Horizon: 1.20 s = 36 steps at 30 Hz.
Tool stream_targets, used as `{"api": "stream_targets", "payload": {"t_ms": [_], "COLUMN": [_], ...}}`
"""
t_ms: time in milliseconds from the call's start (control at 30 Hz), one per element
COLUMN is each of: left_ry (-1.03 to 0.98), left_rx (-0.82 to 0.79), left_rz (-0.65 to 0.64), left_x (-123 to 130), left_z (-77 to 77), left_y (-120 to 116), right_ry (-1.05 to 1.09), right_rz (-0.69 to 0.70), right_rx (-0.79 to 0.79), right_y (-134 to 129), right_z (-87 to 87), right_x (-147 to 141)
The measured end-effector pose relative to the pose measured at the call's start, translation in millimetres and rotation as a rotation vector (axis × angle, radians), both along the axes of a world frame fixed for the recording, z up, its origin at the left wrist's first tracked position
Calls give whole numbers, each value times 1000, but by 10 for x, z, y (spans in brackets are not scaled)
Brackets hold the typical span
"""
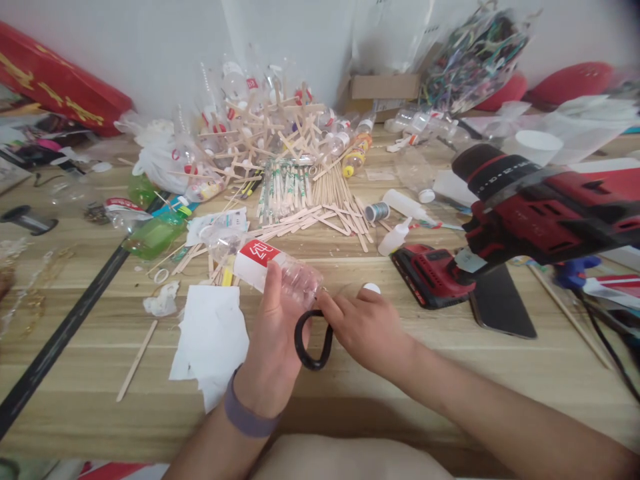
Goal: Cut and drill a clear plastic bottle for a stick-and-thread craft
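Note:
A clear plastic bottle (pixel 300 279) with a red and white label lies tilted in my left hand (pixel 273 347), its neck pointing left and its base to the right. My left fingers wrap around it from below, with the thumb along the label. At the base of the bottle, my right hand (pixel 367 327) is closed on what look like scissors; a black handle loop (pixel 313 341) hangs below the fingers. The blades are mostly hidden, with a tip at or against the bottle's base. Behind my right hand a white cap (pixel 372 288) shows in part.
A red and black cordless drill (pixel 545 207) stands at the right, beside a dark phone (pixel 503 303). Torn white paper (pixel 213 333) and a wooden stick (pixel 137 360) lie at the left. Behind are piled craft sticks (pixel 320 217), a green bottle (pixel 155 235) and a small squeeze bottle (pixel 394 238).

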State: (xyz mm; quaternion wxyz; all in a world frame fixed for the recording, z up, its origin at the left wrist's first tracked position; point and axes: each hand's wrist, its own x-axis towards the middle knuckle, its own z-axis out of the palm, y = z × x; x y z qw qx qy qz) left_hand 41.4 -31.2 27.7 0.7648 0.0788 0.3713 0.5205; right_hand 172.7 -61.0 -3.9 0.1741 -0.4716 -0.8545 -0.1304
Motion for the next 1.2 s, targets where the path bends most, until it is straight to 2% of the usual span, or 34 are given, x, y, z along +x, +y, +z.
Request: {"api": "stream_targets", "payload": {"t_ms": [100,200,333,400,500,600,767,867,933,1000,1067,1133,1200], "left_ry": [-4,12,-15,-36,-48,-58,-77,-74,-62,-61,-66,-75,-95], "left_rx": [5,-74,-152,-144,-107,-105,-155,-140,-135,-150,-169,-161,-133], "left_rz": [-38,-33,67,128,150,167,166,145,131,137,155,170,165], "left_x": [-20,-39,-88,-114,-132,-134,-194,-243,-265,-276,-280,-280,-277], "left_z": [-4,2,-8,-16,-5,17,-10,-39,-48,-54,-66,-87,-110], "left_y": [-18,-10,59,90,97,73,36,30,33,40,46,44,34], "right_ry": [-70,-111,-122,-132,-178,-223,-286,-282,-260,-215,-142,-43,65], "right_rz": [4,17,33,-65,-291,-386,-389,-361,-345,-334,-326,-324,-250], "right_rx": [95,160,191,117,-58,-150,-296,-344,-363,-359,-331,-298,-308], "right_y": [23,22,24,86,304,609,1008,1141,1189,1173,1035,730,275], "right_z": [-12,-25,16,65,134,159,64,-30,-33,61,249,451,551], "right_x": [29,85,231,307,363,342,286,292,295,278,233,171,122]}}
